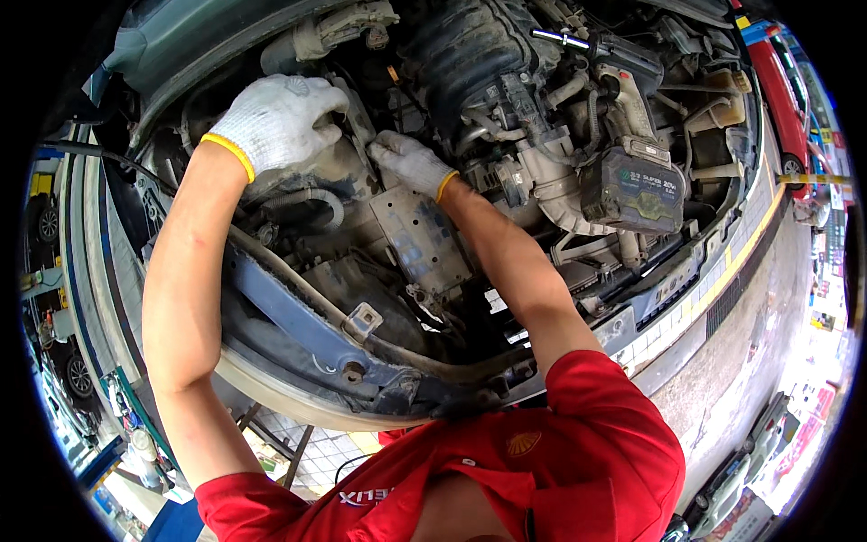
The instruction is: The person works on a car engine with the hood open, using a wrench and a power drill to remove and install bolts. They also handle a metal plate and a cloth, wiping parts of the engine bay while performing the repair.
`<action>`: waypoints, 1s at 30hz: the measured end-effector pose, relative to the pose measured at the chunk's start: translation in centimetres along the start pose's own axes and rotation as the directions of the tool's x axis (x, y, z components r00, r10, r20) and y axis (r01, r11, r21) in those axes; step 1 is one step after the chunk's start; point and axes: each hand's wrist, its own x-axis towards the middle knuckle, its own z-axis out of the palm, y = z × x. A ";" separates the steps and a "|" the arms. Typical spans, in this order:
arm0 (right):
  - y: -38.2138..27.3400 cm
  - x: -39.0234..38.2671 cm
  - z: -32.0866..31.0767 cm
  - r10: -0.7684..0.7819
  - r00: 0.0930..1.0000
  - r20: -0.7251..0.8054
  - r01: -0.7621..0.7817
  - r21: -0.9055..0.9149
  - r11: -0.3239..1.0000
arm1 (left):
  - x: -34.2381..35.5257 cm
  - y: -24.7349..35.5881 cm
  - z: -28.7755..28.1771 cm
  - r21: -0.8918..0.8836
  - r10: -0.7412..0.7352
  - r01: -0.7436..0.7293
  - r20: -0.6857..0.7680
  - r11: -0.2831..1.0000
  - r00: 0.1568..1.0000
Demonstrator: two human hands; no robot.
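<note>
Both my hands wear white knitted gloves with yellow cuffs and reach into an open engine bay. My left hand (pixel 282 125) is curled, with its thumb and fingers bent toward each other, over the left side of the bay; whatever it may hold is hidden. To its right, my right hand (pixel 411 161) has its fingers closed at the edge of a narrow upright metal strip (pixel 355 113); what they grip does not show. Below the right hand sits a dusty metal plate with holes (pixel 420 239). A corrugated hose (pixel 307 203) curves below the left hand.
A cordless power tool (pixel 628 108) with a black battery pack and a chrome extension (pixel 560 39) lies on the engine's right side. Left of it is the black ribbed engine manifold (pixel 470 54). The blue front frame rail (pixel 298 312) crosses in front of me. A red car (pixel 781 99) stands at right.
</note>
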 end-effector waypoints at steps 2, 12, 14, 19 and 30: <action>-1.7 -0.8 0.4 0.043 0.999 -0.020 -0.043 0.028 0.999 | -0.1 0.0 0.2 0.007 -0.006 0.006 0.005 1.000 1.000; 1.9 1.0 0.5 0.016 1.000 0.015 -0.018 0.112 0.994 | -0.2 -0.2 0.5 0.035 0.025 -0.024 -0.030 0.999 0.999; 2.5 1.2 0.2 -0.045 0.998 -0.040 0.045 -0.015 0.999 | 0.0 -0.2 0.4 0.029 0.028 -0.028 -0.014 0.999 1.000; -1.4 -0.1 -0.9 0.175 0.977 0.125 -0.174 -0.019 0.985 | 0.0 -0.1 0.3 0.004 0.016 -0.016 0.000 1.000 1.000; -0.9 -0.5 0.5 0.042 0.998 0.036 -0.048 0.200 0.979 | -0.1 -0.1 0.1 0.028 0.012 -0.012 -0.002 1.000 1.000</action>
